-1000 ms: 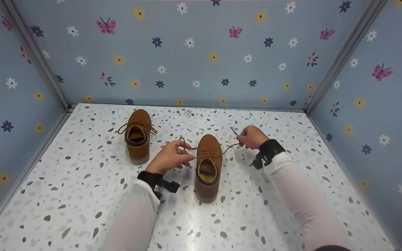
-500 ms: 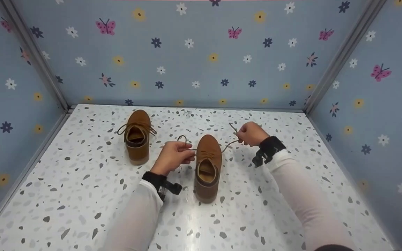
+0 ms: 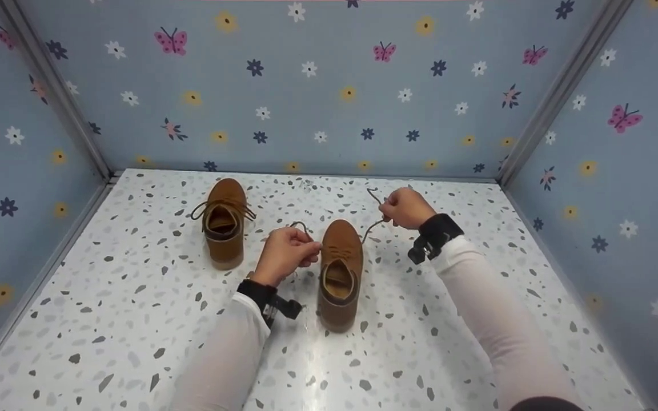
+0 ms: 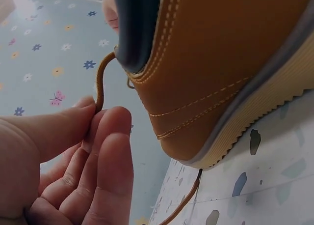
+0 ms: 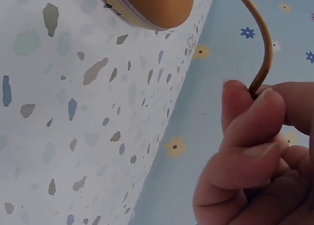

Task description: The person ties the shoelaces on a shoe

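A brown ankle boot (image 3: 341,231) stands upright on the speckled surface, toe pointing away, its dark collar open toward me. At its left side my left hand (image 3: 283,254) pinches a brown shoelace (image 4: 100,80) between thumb and index finger, the other fingers loosely bent. The fingertips are right at the boot's side in the head view. Beyond the boot to the right, my right hand (image 3: 412,207) pinches the other lace (image 5: 266,43), with fingers curled. That lace runs up from the boot to the fingertips, and its free end sticks out past them.
A matching brown boot (image 3: 227,251) stands to the left, its lace tied in a bow (image 3: 232,204). Blue panels (image 3: 329,103) with flowers and butterflies enclose the white speckled tabletop (image 3: 135,319) at the back and both sides. Black camera straps (image 3: 440,228) wrap the wrists.
My right hand has moved away from me and slightly left, raising its lace. My left hand's fingers have drawn together on the lace and shifted slightly toward the boot. Both boots stay put.
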Available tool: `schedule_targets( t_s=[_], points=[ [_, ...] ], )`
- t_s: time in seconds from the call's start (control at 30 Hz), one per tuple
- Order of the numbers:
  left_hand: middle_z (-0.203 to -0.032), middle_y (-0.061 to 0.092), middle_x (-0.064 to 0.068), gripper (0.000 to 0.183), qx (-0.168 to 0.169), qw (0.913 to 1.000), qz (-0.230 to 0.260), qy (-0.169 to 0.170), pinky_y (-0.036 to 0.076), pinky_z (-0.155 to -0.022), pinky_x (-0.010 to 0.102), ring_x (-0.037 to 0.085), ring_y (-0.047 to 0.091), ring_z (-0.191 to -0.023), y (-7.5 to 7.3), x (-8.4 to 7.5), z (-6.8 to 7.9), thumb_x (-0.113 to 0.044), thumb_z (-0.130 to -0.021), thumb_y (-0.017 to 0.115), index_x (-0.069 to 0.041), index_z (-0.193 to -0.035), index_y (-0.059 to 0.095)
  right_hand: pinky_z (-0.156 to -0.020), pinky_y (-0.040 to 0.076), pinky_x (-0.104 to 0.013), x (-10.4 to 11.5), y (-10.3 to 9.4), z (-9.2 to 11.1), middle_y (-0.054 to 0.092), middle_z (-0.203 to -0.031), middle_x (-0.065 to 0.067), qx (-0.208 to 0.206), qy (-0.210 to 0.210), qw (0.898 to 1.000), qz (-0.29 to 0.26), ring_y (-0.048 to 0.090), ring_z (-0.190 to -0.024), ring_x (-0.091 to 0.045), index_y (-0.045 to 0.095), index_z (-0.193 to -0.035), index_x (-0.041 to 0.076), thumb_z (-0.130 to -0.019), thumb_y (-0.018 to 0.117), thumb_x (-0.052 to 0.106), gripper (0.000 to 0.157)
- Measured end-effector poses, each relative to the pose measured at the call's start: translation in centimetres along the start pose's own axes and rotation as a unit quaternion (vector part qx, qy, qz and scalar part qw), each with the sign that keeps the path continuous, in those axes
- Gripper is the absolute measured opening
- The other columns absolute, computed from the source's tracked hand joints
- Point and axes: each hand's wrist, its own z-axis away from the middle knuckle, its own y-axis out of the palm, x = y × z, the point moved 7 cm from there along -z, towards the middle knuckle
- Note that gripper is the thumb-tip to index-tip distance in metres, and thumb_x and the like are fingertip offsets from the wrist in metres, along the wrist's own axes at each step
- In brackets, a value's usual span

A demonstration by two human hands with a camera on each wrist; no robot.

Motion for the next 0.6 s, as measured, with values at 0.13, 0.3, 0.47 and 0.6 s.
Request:
schedule_targets(
  t_s=[0.13,0.3,0.47,0.6],
  points=[
    [-0.083,0.079,0.01,0.011,0.015,0.9998,-0.016,0.002,0.06,-0.06,0.024,0.01,0.072,-0.063,0.1,-0.1,0.1,-0.008,-0.094,0.075,0.003,-0.096,0.076,-0.059,0.047,-0.023,1.7,-0.3,-0.5,0.077,-0.083,-0.015,-0.011,-0.014,1.0,0.002,0.059,-0.057,-0.006,0.076,-0.082,0.005,-0.104,0.058,0.022,0.032],
    [-0.091,0.077,0.018,0.022,0.045,0.9984,-0.035,-0.006,0.059,-0.063,0.021,0.007,0.069,-0.066,0.4,-0.1,0.1,-0.011,-0.102,0.066,0.009,-0.106,0.075,-0.059,0.048,-0.023,4.1,-0.4,-1.1,0.073,-0.08,-0.006,-0.017,-0.032,0.999,-0.011,0.059,-0.057,-0.006,0.074,-0.092,0.003,-0.103,0.056,0.019,0.027],
    [-0.084,0.072,0.012,0.027,0.076,0.9961,-0.034,-0.027,0.058,-0.063,0.023,0.009,0.067,-0.066,0.8,0.1,0.3,-0.01,-0.106,0.056,0.011,-0.107,0.072,-0.06,0.044,-0.027,6.6,0.1,-1.6,0.068,-0.08,-0.004,-0.013,-0.064,0.998,-0.019,0.053,-0.06,-0.01,0.073,-0.097,0.003,-0.104,0.051,0.015,0.027],
    [-0.076,0.062,0.003,0.031,0.093,0.9943,-0.04,-0.034,0.059,-0.063,0.026,0.011,0.066,-0.065,1.0,0.3,0.3,-0.012,-0.11,0.047,0.008,-0.107,0.07,-0.068,0.044,-0.03,8.5,0.8,-1.9,0.064,-0.081,-0.002,-0.013,-0.084,0.996,-0.005,0.051,-0.066,-0.014,0.071,-0.098,0.004,-0.107,0.051,0.017,0.025]
  ],
)
